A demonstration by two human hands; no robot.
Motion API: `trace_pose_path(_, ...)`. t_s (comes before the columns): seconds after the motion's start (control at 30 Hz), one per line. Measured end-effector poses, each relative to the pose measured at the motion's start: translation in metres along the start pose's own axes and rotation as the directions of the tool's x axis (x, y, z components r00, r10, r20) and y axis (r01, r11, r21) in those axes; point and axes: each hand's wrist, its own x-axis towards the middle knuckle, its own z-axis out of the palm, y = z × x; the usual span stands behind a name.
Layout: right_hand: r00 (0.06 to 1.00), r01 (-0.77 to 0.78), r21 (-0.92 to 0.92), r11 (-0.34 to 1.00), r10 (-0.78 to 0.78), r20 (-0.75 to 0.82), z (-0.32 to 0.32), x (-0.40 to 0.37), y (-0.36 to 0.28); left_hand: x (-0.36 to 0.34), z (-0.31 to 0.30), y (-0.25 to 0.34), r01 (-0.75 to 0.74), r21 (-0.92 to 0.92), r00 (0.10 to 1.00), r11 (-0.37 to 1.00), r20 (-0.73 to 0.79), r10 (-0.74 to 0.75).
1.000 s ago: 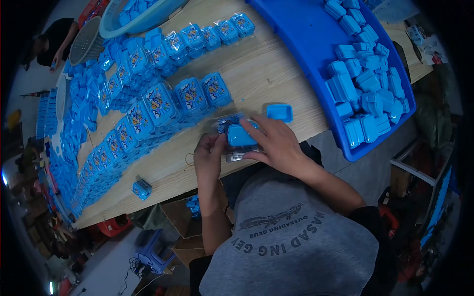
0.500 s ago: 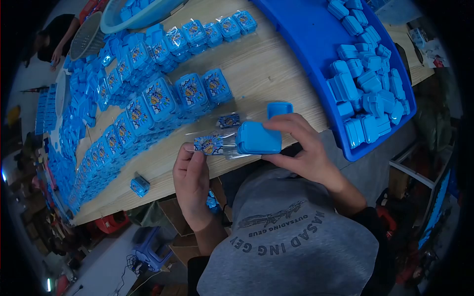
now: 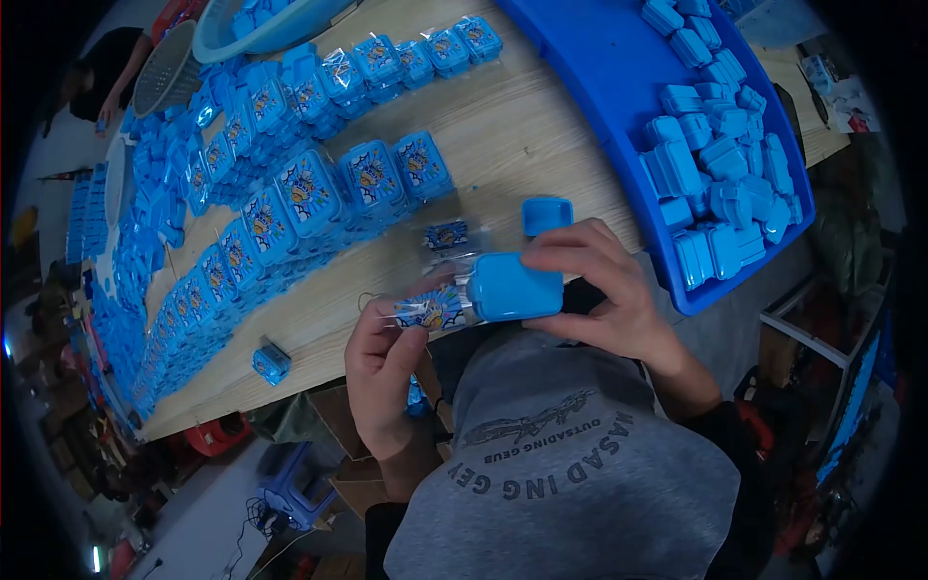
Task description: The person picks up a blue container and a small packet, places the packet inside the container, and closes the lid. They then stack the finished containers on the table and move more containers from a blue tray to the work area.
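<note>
My left hand [image 3: 383, 372] pinches a clear plastic bag with a colourful printed cartoon panel [image 3: 433, 307]. A plain light-blue lidded plastic box [image 3: 519, 288] is gripped by its far end between the thumb and fingers of my right hand [image 3: 619, 295]. The box's left end lies right at the bag's mouth. Just beyond my hands, another printed clear bag [image 3: 447, 235] lies flat on the wooden table [image 3: 512, 159]. An open blue container [image 3: 547, 215] sits on the table behind my right fingers.
Rows of stacked, bagged blue boxes [image 3: 307, 191] curve across the left half of the table. A large blue tray [image 3: 580, 72] of plain boxes stands at right. One small packed box [image 3: 272, 364] lies near the front edge. Baskets and a person's arm [image 3: 118, 92] show at far left.
Both hands have moved slightly right and towards my body with the bag and the box. The box is tilted a little differently.
</note>
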Motion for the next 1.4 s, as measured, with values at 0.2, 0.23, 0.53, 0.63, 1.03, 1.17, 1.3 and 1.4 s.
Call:
trace_pose_path(0.2, 1.000, 0.006, -0.024, 1.000, -0.006, 0.013, -0.003, -0.001, 0.000, -0.002, -0.001, -0.006, -0.058, -0.022, 0.995, 0.998, 0.077, 0.060)
trace_pose_path(0.23, 1.000, 0.007, -0.021, 1.000, -0.006, 0.017, -0.004, -0.001, 0.000, -0.001, -0.001, -0.006, -0.070, -0.051, 0.991, 0.996, 0.113, 0.076)
trace_pose_path(0.53, 0.997, 0.076, -0.051, 0.996, -0.075, 0.030, 0.000, -0.001, -0.001, -0.003, 0.007, 0.000, 0.105, 0.135, 0.993, 0.985, -0.062, -0.097)
trace_pose_path(0.63, 0.997, 0.079, -0.043, 0.996, -0.079, 0.010, 0.005, 0.000, -0.003, -0.008, 0.012, 0.004, 0.177, 0.184, 0.979, 0.967, -0.133, -0.154)
trace_pose_path(1.03, 0.950, 0.249, -0.105, 0.963, -0.264, -0.165, 0.039, -0.009, -0.003, -0.008, 0.049, -0.027, -0.003, -0.196, 0.977, 0.981, -0.209, -0.039)
trace_pose_path(1.17, 0.937, 0.225, -0.060, 0.972, -0.233, -0.261, 0.048, -0.007, -0.004, -0.003, 0.054, -0.031, 0.004, -0.156, 0.986, 0.988, -0.165, -0.030)
trace_pose_path(1.3, 0.996, 0.011, 0.046, 0.999, -0.015, 0.087, 0.014, 0.006, -0.013, -0.002, 0.042, -0.012, 0.213, -0.025, 0.975, 0.977, -0.063, -0.214)
trace_pose_path(1.4, 0.968, -0.026, -0.081, 0.996, 0.045, 0.246, -0.004, 0.018, -0.015, -0.003, 0.042, -0.008, 0.202, 0.125, 0.970, 0.971, 0.112, -0.216)
